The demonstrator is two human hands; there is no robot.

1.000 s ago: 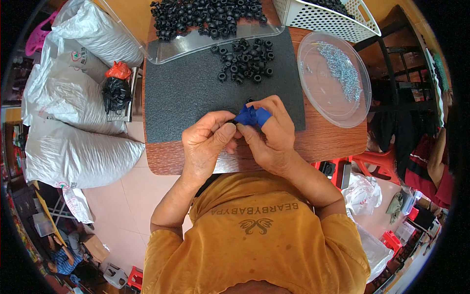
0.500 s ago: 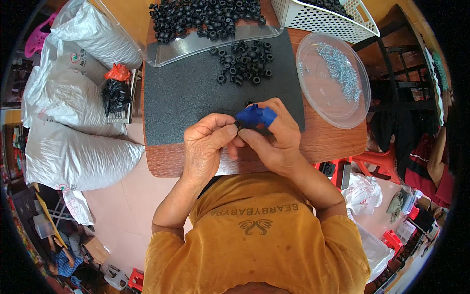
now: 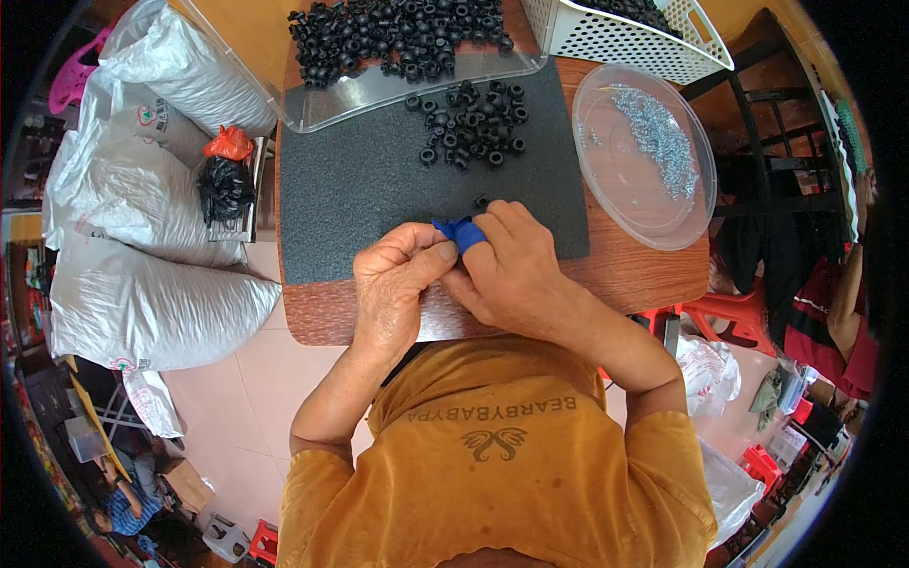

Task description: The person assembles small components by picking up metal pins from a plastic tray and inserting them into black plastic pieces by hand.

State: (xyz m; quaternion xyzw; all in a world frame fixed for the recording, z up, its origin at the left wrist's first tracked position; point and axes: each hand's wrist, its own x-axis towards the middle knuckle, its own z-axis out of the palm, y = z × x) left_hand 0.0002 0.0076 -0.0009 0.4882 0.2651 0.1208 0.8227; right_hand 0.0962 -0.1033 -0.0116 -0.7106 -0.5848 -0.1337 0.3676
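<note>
Many black parts (image 3: 402,40) in tray (image 3: 343,98), bluish bits (image 3: 660,139) in dish (image 3: 615,189).

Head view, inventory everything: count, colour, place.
Table: one, brown, centre
Mat: one, dark grey, on table
Tray: one, clear, mat's far edge
Small parts: many, black, in tray and on mat
Basket: one, white, table's far right
Dish: one, clear, table's right
Tiny pieces: many, pale blue, in dish
Sacks: several, white, left
Bags: two, red, black, beside sacks
Other people: at least two, outer edges
Shirt: one, mustard, lower middle
Wrap: one, blue, right hand
Left hand, right hand: two, mat's near edge
</note>
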